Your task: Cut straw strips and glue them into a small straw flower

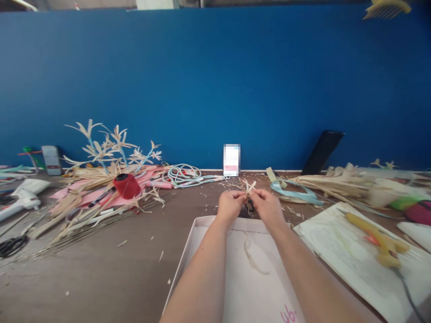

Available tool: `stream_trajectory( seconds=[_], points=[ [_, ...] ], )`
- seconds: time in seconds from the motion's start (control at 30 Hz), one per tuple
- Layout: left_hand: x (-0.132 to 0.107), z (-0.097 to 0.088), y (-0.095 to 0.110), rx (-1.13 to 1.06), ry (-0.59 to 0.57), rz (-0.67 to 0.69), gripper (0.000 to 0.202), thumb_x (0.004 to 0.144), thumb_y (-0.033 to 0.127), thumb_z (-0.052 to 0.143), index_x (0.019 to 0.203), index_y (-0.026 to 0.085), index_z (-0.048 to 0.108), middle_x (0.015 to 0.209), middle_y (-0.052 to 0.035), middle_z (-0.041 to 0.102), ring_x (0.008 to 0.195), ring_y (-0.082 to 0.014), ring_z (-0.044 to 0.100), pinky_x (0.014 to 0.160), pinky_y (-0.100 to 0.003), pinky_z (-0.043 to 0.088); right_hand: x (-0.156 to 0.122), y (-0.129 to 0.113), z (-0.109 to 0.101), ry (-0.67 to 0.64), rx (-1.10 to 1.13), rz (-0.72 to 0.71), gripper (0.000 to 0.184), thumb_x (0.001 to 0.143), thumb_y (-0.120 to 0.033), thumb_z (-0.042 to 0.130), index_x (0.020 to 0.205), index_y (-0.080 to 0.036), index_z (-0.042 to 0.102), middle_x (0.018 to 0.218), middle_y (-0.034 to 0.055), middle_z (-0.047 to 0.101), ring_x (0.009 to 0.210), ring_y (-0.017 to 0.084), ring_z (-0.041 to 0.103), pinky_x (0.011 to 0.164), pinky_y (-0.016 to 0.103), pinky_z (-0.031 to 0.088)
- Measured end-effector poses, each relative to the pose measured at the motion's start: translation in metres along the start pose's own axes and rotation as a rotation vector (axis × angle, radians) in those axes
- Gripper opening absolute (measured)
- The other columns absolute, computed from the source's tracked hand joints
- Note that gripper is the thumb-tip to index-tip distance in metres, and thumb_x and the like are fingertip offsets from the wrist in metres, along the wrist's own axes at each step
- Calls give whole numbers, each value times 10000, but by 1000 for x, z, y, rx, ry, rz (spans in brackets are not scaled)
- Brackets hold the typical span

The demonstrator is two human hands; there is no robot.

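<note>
Fingertips of my left hand [230,206] and my right hand [268,206] meet in a pinch on a small flower of pale dried leaf strips [249,185]. Its narrow petals stick up above the fingers; the lower part is hidden by them. Both hands are just beyond the far edge of a shallow white box [205,220], with my forearms crossing over it. One curled pale strip [251,258] lies inside the box. A small dark object [250,205] shows between the hands, too unclear to name.
Left on the table are finished leaf-strip flowers [101,150], a red thread spool [126,185], a coiled light-blue cable [185,175], scissors [13,246] and a white glue gun [22,202]. A phone [231,160] leans on the blue partition [202,89]. Rightward, a yellow glue gun [380,237] rests on papers.
</note>
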State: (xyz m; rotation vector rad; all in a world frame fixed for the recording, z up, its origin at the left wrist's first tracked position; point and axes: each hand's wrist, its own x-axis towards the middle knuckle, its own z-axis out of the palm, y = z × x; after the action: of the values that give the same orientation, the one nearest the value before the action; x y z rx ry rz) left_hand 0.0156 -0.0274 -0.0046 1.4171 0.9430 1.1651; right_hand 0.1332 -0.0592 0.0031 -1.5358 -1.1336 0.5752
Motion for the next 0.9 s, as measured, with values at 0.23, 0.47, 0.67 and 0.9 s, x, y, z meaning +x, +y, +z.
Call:
stream_trajectory(
  seconds=[0.23,0.47,0.67,0.9],
  points=[
    [0,1,1,-29,-6,-9,208,661,311,609,735,140,702,611,-18,625,533,-98,485,524,-213,368,-1,-2,1,-9,44,23,338,676,-450,567,781,-141,655,503,-2,539,419,103,425,405,220,312],
    [1,0,-3,-39,-26,5,200,672,296,594,719,125,686,627,-26,622,553,-96,500,547,-209,379,-3,-6,-2,-39,46,24,379,657,-436,585,896,-150,652,531,-10,555,411,99,437,418,223,328],
    [2,1,-2,-25,-36,-8,174,670,274,594,705,127,681,600,-16,614,529,-87,491,538,-204,378,-3,-7,-4,-25,-61,-39,310,668,-410,575,826,-161,671,579,7,604,484,126,498,488,242,367],
    [1,1,0,26,-26,-44,166,677,267,589,710,138,687,588,-9,618,525,-87,497,539,-201,381,-1,-2,-4,-4,-147,-90,286,689,-408,542,790,-177,677,623,23,646,547,155,546,540,257,389]
  ],
)
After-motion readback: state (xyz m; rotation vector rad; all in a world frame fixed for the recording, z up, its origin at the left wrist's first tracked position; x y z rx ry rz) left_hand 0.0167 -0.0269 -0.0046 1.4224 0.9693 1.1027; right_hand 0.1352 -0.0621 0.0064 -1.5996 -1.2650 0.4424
